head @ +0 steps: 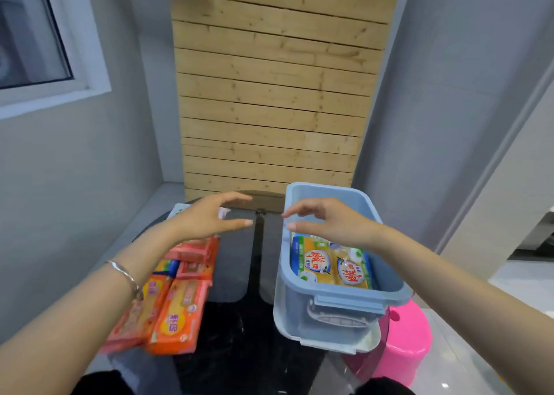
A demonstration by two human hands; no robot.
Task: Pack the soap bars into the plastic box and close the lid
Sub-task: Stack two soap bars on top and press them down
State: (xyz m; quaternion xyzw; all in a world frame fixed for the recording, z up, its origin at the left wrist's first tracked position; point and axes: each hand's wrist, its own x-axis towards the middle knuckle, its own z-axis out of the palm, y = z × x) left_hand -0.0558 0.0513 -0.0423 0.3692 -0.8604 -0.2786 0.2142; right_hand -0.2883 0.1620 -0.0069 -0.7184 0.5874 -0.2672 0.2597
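Observation:
A light blue plastic box point(341, 298) stands open on the right of the dark glass table, with yellow and blue wrapped soap bars point(329, 264) lying inside. Orange and pink wrapped soap bars point(177, 313) lie in a pile on the table's left. My left hand point(209, 218) hovers above the far end of that pile, fingers spread, holding nothing. My right hand point(326, 221) floats over the box's far left rim, fingers apart and empty. A white edge under the box's near side may be the lid point(364, 345); I cannot tell.
The round dark glass table point(239, 319) has a seam down its middle. A pink plastic stool point(404, 340) stands at the lower right, beside the box. A wooden slat panel point(269, 95) leans against the wall behind. A white packet point(180, 209) lies beyond my left hand.

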